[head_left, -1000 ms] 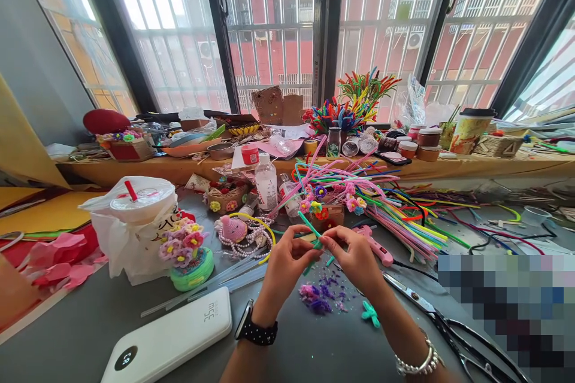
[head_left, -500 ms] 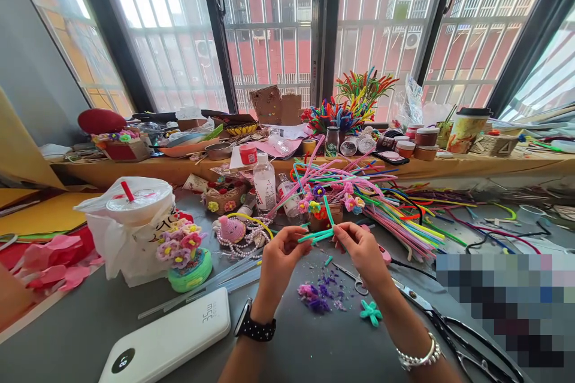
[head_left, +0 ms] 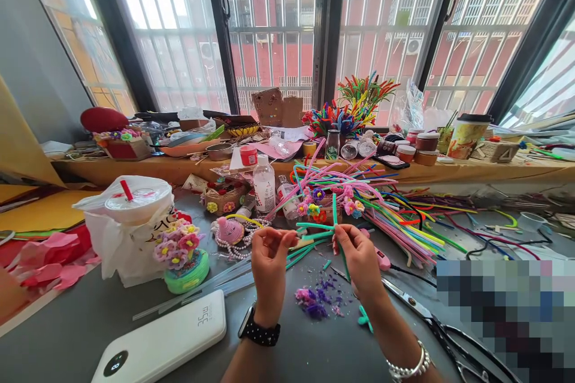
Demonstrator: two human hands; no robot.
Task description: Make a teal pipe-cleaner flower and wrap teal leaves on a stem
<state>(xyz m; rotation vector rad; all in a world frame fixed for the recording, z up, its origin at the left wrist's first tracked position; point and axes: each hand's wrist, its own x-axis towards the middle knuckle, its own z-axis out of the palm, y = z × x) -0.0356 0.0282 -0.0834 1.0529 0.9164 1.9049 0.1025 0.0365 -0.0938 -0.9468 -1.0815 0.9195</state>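
Several turquoise-green pipe cleaners (head_left: 314,227) are gathered at one point and fan out from it. My right hand (head_left: 357,251) pinches them at that joint, with one end standing upright above the fingers. My left hand (head_left: 270,257) is closed at the strands' left side, its fingertips apparently on one of them; the exact contact is partly hidden. Below my right hand, a small green pipe-cleaner flower (head_left: 365,317) lies on the table, partly covered by the wrist. Purple and pink fuzz clippings (head_left: 312,302) lie between my forearms.
Large black-handled scissors (head_left: 426,311) lie at the right. A white power bank (head_left: 166,335) and a pipe-cleaner flower pot (head_left: 186,269) are on the left, near a bagged cup (head_left: 137,209). A pipe-cleaner bundle (head_left: 399,221) and a bottle (head_left: 264,182) stand behind.
My left hand has moved slightly left and down, away from the joint. The strands now spread apart in a fan. My right wrist now covers more of the flower and the small scissors.
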